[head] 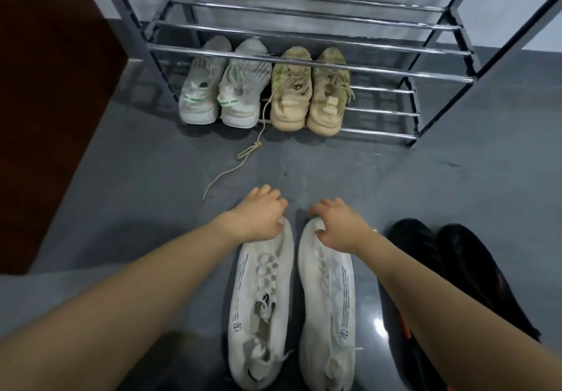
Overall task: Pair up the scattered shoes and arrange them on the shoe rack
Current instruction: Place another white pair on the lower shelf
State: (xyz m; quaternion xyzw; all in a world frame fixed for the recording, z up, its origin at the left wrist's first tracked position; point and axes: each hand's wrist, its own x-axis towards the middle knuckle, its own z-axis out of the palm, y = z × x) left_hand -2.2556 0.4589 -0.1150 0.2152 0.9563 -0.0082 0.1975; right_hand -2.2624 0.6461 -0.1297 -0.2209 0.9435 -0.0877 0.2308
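While the two white knit sneakers point(292, 296) lie side by side on the grey floor point(152, 196), our left hand point(258, 214) and right hand point(337, 223) curl over their toes; we should lift both level toward the metal-bar shoe rack point(380, 110), beside the beige pair point(310, 98).

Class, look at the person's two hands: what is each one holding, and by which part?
Each hand grips one white knit shoe at its toe end: the left hand on the left shoe, the right hand on the right shoe. Both shoes lie on the floor.
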